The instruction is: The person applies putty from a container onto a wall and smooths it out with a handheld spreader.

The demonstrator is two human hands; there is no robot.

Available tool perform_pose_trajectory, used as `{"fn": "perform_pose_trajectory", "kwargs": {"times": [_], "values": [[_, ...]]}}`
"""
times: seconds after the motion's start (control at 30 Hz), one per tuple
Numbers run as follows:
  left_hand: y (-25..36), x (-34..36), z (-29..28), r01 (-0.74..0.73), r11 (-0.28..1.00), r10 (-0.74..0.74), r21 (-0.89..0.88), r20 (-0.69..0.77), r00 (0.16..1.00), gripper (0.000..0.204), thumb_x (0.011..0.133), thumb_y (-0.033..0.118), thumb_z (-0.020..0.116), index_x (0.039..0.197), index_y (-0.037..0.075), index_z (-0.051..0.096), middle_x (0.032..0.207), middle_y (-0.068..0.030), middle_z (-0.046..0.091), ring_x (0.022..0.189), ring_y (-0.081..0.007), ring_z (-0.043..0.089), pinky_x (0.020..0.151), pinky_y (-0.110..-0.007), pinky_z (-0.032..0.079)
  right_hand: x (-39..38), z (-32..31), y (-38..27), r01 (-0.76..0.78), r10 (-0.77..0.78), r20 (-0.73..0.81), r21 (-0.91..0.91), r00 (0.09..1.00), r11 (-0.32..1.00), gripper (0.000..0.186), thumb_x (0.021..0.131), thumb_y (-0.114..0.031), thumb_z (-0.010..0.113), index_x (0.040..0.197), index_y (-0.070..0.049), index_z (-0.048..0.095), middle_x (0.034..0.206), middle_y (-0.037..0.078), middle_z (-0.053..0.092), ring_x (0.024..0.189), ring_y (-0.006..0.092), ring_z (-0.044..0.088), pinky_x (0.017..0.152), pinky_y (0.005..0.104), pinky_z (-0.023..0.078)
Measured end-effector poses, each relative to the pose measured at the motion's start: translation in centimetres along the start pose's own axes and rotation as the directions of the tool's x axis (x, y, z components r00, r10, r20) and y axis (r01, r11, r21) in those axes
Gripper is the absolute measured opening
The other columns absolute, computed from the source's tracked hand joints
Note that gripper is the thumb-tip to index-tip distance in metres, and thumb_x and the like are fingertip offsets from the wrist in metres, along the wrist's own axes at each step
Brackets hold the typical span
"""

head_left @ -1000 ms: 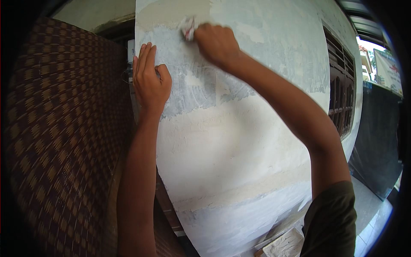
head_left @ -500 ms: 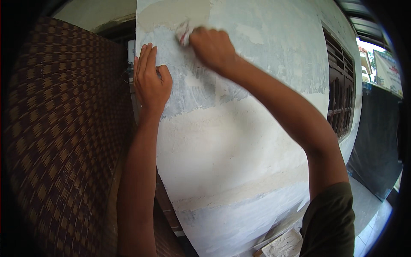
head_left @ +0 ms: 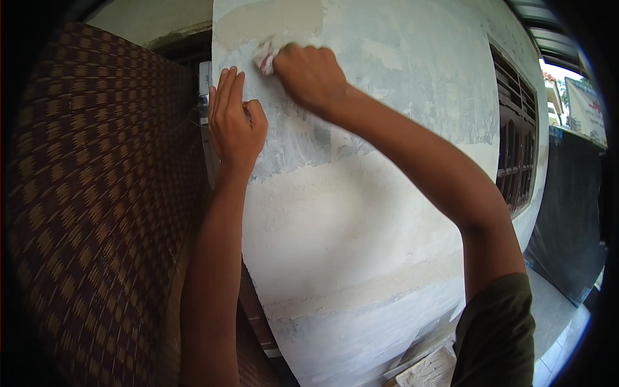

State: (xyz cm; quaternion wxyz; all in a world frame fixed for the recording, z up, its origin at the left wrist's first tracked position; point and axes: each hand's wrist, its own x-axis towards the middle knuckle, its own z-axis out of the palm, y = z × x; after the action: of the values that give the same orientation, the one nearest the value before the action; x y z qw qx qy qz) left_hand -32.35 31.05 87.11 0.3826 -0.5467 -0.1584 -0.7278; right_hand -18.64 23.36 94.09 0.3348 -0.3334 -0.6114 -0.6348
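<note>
A patchy white and grey wall [head_left: 335, 226] stands in front of me, its upper part coated in rough, uneven plaster. My right hand [head_left: 311, 77] is closed around a crumpled white sheet with red marks [head_left: 265, 56], paper-like, and holds it against the upper left of the wall. Whether it is sandpaper I cannot make out. Lower and further left, my left hand [head_left: 236, 126] lies with its fingers stretched upward at the wall's left edge. Nothing shows in that hand.
A brown woven panel [head_left: 109, 193] rises close on the left. To the right are a dark wooden window [head_left: 516, 129] and a black sheet [head_left: 567, 213]. At the wall's foot lies a tray [head_left: 429, 371] smeared with whitish paste.
My right hand has slid a little leftward over the wall with the crumpled sheet. My left hand keeps its place at the wall's edge while the view has shifted slightly.
</note>
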Motion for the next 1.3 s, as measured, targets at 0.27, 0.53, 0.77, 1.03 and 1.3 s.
{"fn": "perform_pose_trajectory", "kwargs": {"times": [0.27,0.53,0.77,1.03,1.3], "values": [[0.8,0.3,1.0,-0.019,1.000,0.019,-0.010,-0.008,1.000,0.045,0.079,0.001,0.045,0.120,-0.009,0.060,0.133,-0.0231,0.056,0.133,-0.0349,0.047,0.113,-0.051,0.032,6.6,-0.4,8.5,-0.211,0.208,-0.038,-0.216,0.977,0.953,0.018,0.089,-0.013,0.055,0.088,-0.003,0.070,0.091,0.018,0.069,0.083,0.0300,0.070,0.068,0.0416,0.055],[-0.4,-0.2,-0.5,0.007,0.999,-0.008,0.040,0.021,1.000,0.047,0.083,0.004,0.040,0.125,-0.007,0.058,0.137,-0.0205,0.054,0.133,-0.0326,0.047,0.115,-0.049,0.029,-3.5,-2.0,-0.8,-0.033,0.037,0.108,-0.037,0.994,0.999,0.013,0.083,-0.009,0.057,0.082,-0.006,0.069,0.086,0.016,0.067,0.075,0.0307,0.071,0.062,0.0397,0.055],[1.0,0.3,0.9,-0.010,1.000,0.010,-0.007,0.006,1.000,0.045,0.079,0.001,0.045,0.121,-0.010,0.060,0.134,-0.0233,0.056,0.133,-0.0352,0.046,0.113,-0.052,0.031,6.1,-1.0,9.0,-0.243,0.239,-0.045,-0.185,0.970,0.952,0.018,0.089,-0.012,0.055,0.089,-0.003,0.070,0.092,0.017,0.069,0.084,0.0298,0.070,0.068,0.0419,0.055],[-0.6,-0.3,-0.3,0.005,0.999,-0.006,0.050,0.017,1.000,0.048,0.082,0.003,0.041,0.125,-0.007,0.058,0.137,-0.0206,0.054,0.133,-0.0325,0.047,0.115,-0.049,0.030,-3.0,-1.5,-0.1,-0.089,0.091,0.108,-0.023,0.990,0.996,0.016,0.084,-0.008,0.057,0.090,-0.008,0.072,0.090,0.018,0.067,0.081,0.0333,0.070,0.066,0.0426,0.055],[1.2,0.5,0.8,-0.015,1.000,0.015,0.004,0.012,1.000,0.045,0.079,0.000,0.045,0.121,-0.010,0.060,0.133,-0.0237,0.056,0.133,-0.0353,0.047,0.113,-0.051,0.032,5.7,-0.1,10.1,-0.202,0.216,0.027,-0.258,0.976,0.945,0.018,0.090,-0.010,0.053,0.091,-0.001,0.068,0.097,0.017,0.068,0.085,0.0306,0.069,0.070,0.0426,0.055]]}}
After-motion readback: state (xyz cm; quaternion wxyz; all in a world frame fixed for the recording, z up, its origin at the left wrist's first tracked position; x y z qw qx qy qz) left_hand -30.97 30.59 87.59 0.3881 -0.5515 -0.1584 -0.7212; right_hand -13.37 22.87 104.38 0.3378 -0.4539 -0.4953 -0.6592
